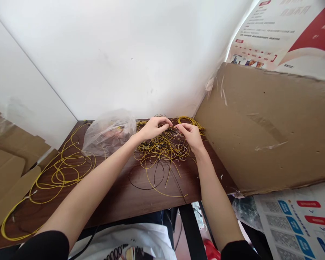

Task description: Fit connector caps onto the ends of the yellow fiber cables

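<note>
Over a tangled heap of thin yellow and black wires [159,146], both my hands meet with fingertips a small distance apart. My left hand [157,128] comes in from the left, thumb and fingers pinched on a thin wire. Facing it, my right hand [190,135] is closed at the fingertips on what looks like the same wire's end; the fingers partly hide it. Small pale terminals show on several wire ends in the heap. Just behind my right hand lies a neater yellow wire coil [188,120].
Left of the heap sits a clear plastic bag [111,133] with reddish contents. Loose yellow cable loops [61,173] spread over the brown table [141,198]. A large cardboard panel [271,130] bounds the right side, a white wall [130,57] the back, and cardboard [13,169] the left.
</note>
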`<state>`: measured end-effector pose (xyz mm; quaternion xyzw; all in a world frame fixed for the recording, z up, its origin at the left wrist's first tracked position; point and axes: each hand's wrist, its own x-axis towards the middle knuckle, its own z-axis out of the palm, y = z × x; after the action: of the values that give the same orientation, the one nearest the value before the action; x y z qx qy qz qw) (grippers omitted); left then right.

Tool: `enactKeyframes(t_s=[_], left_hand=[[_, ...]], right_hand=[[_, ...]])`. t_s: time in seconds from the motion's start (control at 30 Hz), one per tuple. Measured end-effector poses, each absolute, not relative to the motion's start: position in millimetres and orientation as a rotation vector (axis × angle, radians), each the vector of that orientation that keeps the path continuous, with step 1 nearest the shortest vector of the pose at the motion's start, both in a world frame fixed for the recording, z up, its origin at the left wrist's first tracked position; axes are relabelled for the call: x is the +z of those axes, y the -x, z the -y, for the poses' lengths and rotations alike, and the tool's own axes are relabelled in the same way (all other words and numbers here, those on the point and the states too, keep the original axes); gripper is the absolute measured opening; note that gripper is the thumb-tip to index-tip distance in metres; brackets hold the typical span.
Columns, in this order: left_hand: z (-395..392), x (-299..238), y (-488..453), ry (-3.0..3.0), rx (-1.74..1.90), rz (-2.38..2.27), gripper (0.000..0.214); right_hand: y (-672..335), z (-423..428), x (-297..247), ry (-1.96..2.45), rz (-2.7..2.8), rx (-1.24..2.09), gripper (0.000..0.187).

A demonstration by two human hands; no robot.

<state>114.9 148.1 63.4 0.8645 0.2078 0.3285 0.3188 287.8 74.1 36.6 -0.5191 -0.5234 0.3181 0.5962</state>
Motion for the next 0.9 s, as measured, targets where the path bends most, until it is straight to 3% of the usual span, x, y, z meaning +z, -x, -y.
enactKeyframes(t_s=[0.4, 0.67, 0.9], left_hand=[[-152.5, 66.0, -119.7, -2.156, 0.853, -0.597, 0.017], [-151.2, 61.3, -122.6, -1.980, 0.868, -0.584, 0.021], [-152.1, 58.6, -124.9, -1.863, 0.911, -0.560, 0.023]], right_hand=[[-294.9, -75.0, 36.0, 1.126, 1.138, 0.750, 0.019], [-295.5, -74.3, 35.6, 1.255, 1.429, 0.222, 0.014], [-289.3, -65.7, 43.5, 1.269, 1.643, 0.069, 0.007]])
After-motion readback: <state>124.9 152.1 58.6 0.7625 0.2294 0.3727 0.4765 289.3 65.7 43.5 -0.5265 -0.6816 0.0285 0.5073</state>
